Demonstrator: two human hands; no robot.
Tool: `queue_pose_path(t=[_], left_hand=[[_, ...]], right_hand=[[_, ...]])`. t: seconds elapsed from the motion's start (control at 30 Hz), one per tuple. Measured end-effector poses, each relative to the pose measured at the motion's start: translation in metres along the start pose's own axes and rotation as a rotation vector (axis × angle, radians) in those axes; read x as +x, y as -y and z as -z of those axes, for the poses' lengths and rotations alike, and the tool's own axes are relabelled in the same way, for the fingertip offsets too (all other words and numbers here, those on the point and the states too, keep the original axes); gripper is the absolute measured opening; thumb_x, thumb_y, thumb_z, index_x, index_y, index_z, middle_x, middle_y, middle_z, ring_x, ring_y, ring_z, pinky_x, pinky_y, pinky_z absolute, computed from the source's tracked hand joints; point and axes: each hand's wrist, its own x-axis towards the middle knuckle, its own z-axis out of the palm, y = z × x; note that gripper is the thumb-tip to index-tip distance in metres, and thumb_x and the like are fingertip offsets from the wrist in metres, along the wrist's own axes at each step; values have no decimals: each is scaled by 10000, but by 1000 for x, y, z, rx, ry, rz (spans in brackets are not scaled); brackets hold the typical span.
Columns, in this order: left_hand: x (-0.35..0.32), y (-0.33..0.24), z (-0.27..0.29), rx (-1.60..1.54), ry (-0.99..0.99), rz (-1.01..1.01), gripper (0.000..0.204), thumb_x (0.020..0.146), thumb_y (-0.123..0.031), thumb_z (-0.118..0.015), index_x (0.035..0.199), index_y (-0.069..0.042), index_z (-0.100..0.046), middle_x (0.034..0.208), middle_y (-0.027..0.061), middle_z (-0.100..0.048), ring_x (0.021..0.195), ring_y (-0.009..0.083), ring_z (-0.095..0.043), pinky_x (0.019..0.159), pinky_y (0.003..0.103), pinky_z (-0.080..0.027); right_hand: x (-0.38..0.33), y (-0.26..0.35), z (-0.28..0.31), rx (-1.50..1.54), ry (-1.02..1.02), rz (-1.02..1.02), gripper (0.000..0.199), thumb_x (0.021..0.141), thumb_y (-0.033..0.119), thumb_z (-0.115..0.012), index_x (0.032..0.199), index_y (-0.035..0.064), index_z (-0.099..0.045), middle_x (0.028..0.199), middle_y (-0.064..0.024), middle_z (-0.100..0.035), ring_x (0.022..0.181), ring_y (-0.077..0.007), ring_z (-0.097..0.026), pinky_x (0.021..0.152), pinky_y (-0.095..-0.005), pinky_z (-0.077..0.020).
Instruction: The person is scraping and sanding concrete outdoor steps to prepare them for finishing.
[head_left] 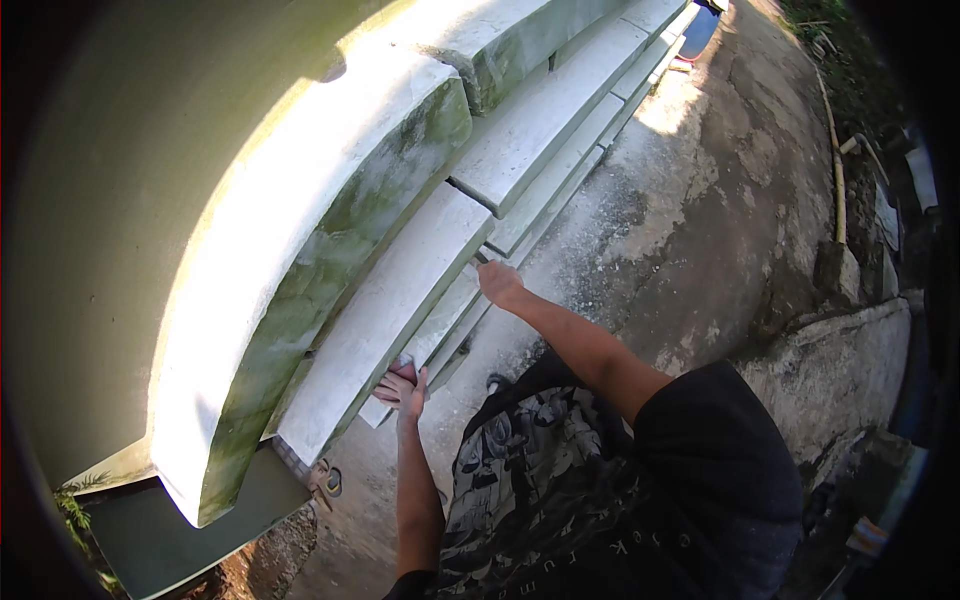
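A long block with a dusty white top (390, 290) and pale green side slants in front of me in a stack of similar blocks. At its lower side edge is my left hand (405, 392), fingers spread along the side and thumb raised. Between thumb and fingers sits a small reddish-brown piece (404, 368), its kind unclear. My right hand (499, 282) is closed in a fist by the block's far right corner, beside the gap to the neighbouring block (550, 120). A thin dark thing shows at its fingertips, too small to name.
A thick curved block (340, 220) with a green-veined side overhangs the stack on the left, against a pale green wall (110, 220). White dust lies on the concrete ground (700, 250). A low concrete wall (840, 350) stands at right, and sandals (334, 482) show below the stack.
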Motion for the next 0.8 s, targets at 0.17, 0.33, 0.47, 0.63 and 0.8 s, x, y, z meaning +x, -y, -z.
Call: queue_pose_path(t=[0.17, 0.33, 0.47, 0.63, 0.8], left_hand=[[0, 9, -4, -98, -45, -59, 1208, 672, -746, -491, 1361, 51, 100, 1419, 282, 119, 1277, 485, 183, 990, 621, 71], [-4, 0, 1, -58, 2, -1, 1206, 672, -749, -484, 1363, 44, 106, 1415, 287, 133, 1285, 471, 182, 1009, 582, 90], [-5, 1, 4, -115, 2, -36, 1205, 671, -751, -486, 1366, 41, 99, 1416, 286, 132, 1286, 469, 183, 1015, 565, 99], [-3, 10, -1, -90, -17, -22, 1199, 669, -751, -489, 1370, 34, 87, 1415, 287, 128, 1279, 487, 178, 1011, 590, 70], [1, 7, 1, -83, -40, -55, 1193, 671, -750, -489, 1371, 33, 76, 1412, 299, 111, 1263, 517, 177, 1004, 614, 37]], right_hand=[[-1, 12, -2, 91, 52, -82, 231, 863, 154, -436, 896, 41, -634, 893, -180, -635, 854, -316, -630, 713, -415, -515], [-8, 6, -5, 55, 52, -19, 243, 872, 159, -419, 908, 51, -634, 889, -171, -637, 824, -309, -636, 694, -416, -519], [-10, 13, -10, 42, 36, -70, 250, 881, 155, -404, 950, 71, -629, 887, -156, -639, 813, -300, -640, 685, -399, -525], [-8, 4, 0, 50, 2, -36, 232, 874, 147, -422, 928, 49, -625, 867, -147, -643, 806, -292, -643, 680, -384, -527], [4, 11, -3, 23, 25, -70, 232, 875, 151, -423, 941, 56, -624, 873, -148, -643, 810, -290, -644, 674, -380, -527]])
